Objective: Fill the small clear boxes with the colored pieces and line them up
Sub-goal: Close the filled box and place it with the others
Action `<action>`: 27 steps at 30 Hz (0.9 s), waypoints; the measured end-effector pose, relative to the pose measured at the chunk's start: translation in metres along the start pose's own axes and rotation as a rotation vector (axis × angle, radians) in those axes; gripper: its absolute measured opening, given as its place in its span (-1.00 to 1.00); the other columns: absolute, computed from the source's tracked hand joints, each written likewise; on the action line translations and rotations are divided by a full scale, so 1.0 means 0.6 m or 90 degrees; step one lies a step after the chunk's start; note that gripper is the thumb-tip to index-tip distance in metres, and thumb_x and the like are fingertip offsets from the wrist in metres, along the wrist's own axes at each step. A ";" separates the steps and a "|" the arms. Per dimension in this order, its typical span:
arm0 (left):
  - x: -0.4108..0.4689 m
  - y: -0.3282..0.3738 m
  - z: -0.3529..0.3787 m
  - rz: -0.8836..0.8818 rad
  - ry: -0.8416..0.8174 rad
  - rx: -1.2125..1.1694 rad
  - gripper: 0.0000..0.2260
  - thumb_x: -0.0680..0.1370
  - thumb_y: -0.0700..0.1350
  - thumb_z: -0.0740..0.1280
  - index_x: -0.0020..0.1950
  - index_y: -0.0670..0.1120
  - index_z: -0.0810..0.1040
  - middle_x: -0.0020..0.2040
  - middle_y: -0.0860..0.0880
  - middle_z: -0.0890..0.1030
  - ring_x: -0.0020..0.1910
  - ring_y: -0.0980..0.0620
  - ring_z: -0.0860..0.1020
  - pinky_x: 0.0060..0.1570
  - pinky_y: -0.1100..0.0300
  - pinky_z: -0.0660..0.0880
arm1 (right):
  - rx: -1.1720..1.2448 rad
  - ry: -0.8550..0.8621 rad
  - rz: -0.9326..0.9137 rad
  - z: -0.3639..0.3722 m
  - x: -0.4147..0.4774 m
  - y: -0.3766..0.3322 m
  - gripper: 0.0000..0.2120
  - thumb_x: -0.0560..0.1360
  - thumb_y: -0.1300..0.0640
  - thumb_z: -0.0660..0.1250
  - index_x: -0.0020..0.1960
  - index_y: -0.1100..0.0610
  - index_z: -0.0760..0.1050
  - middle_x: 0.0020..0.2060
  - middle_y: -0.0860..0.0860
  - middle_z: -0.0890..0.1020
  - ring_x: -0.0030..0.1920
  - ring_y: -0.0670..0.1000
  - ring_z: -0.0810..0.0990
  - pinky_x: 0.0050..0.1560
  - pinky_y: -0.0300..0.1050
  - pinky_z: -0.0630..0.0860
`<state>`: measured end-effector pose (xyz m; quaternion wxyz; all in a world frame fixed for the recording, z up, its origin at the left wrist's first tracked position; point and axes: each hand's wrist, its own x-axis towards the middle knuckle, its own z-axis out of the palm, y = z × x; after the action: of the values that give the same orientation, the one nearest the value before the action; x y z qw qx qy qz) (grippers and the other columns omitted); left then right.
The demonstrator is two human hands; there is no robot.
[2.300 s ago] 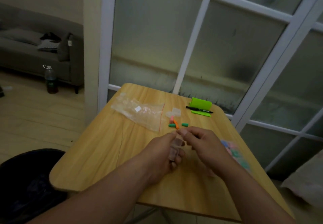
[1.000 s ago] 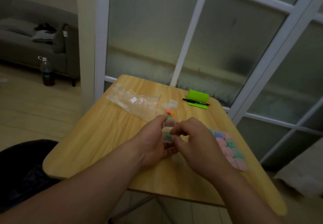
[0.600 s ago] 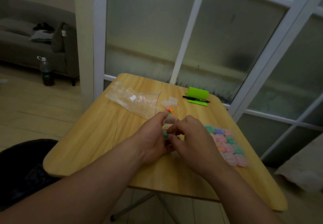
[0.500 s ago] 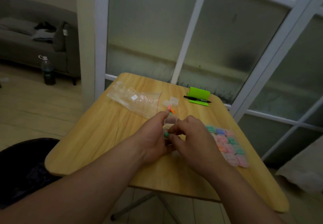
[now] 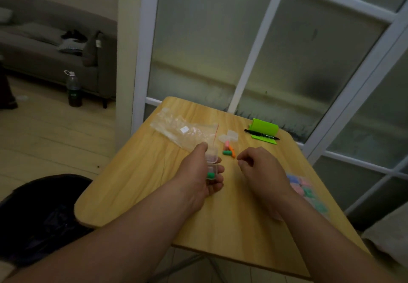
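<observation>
- Fingers (image 5: 220, 169) of left hand (image 5: 196, 174) grip small clear box (image 5: 212, 165) holding green piece (image 5: 210, 175), above table (image 5: 150, 185).
- Right hand (image 5: 258, 168) fingers loosely curled, holding nothing, just beside loose colored pieces (image 5: 228, 150).
- Filled boxes (image 5: 305, 189) lie near table's right edge.

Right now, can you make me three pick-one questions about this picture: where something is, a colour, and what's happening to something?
1. Where is the black pen?
A) at the table's near edge
B) at its far edge, on the green stand
C) at its left edge

2. What colour is the piece inside the held clear box?
A) blue
B) green
C) yellow

3. That box is:
A) lying on the table
B) under the pen
C) held by the left hand

Answers:
1. B, the pen lies across the stand's base.
2. B, green shows through the clear wall.
3. C, the fingers wrap it above the table.
</observation>
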<state>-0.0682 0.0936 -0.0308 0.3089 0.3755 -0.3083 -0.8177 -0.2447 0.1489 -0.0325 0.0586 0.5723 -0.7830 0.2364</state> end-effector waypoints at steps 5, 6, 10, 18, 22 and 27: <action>-0.006 0.008 0.001 -0.009 -0.002 -0.011 -0.57 0.69 0.19 0.15 0.07 -0.14 0.60 -0.33 -0.07 0.57 -0.47 0.01 0.45 -0.39 0.20 0.43 | -0.135 -0.026 -0.085 0.028 0.068 -0.005 -0.79 0.60 0.06 0.37 0.18 -0.17 0.59 0.00 -0.10 0.54 0.05 0.01 0.55 0.03 0.01 0.55; -0.007 0.009 0.003 -0.009 -0.002 -0.015 -0.57 0.69 0.19 0.15 0.03 -0.14 0.60 -0.35 -0.06 0.56 -0.46 0.02 0.45 -0.39 0.19 0.43 | -0.168 -0.036 -0.108 0.030 0.078 -0.007 -0.78 0.59 0.07 0.37 0.19 -0.17 0.59 0.01 -0.07 0.55 0.06 0.03 0.56 0.03 0.02 0.55; -0.011 0.012 0.005 -0.009 -0.017 -0.017 -0.57 0.69 0.19 0.15 -0.05 -0.12 0.60 -0.34 -0.05 0.55 -0.48 0.04 0.45 -0.39 0.18 0.42 | -0.302 -0.052 -0.196 0.035 0.107 -0.017 -0.81 0.61 0.05 0.34 0.19 -0.12 0.61 0.04 0.01 0.57 0.08 0.12 0.56 -0.03 0.01 0.49; -0.018 0.013 0.009 -0.011 -0.030 -0.017 -0.60 0.68 0.17 0.15 -0.06 -0.11 0.56 -0.33 -0.07 0.53 -0.45 0.03 0.41 -0.40 0.20 0.38 | -0.368 -0.048 -0.232 0.052 0.119 -0.026 -0.91 0.57 0.13 0.34 -0.03 0.01 0.62 -0.08 0.07 0.58 -0.02 0.18 0.57 -0.14 0.00 0.29; -0.020 0.014 0.007 -0.009 -0.035 -0.013 -0.60 0.68 0.17 0.15 -0.05 -0.11 0.57 -0.34 -0.06 0.53 -0.46 0.04 0.41 -0.41 0.21 0.39 | -0.329 -0.052 -0.222 0.051 0.118 -0.030 -0.93 0.59 0.13 0.33 0.00 0.02 0.59 -0.06 0.05 0.57 -0.01 0.15 0.56 -0.11 0.01 0.41; -0.019 0.013 0.003 -0.014 -0.040 0.000 -0.60 0.68 0.19 0.14 -0.01 -0.10 0.57 -0.33 -0.05 0.54 -0.44 0.04 0.43 -0.38 0.20 0.40 | -0.096 0.008 -0.125 0.026 0.073 -0.036 -0.91 0.62 0.12 0.34 0.12 0.00 0.56 -0.05 -0.05 0.62 -0.07 0.02 0.57 -0.11 0.01 0.53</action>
<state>-0.0617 0.0976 -0.0190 0.2898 0.3530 -0.3133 -0.8326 -0.2370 0.0988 -0.0237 0.1291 0.6387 -0.7384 0.1737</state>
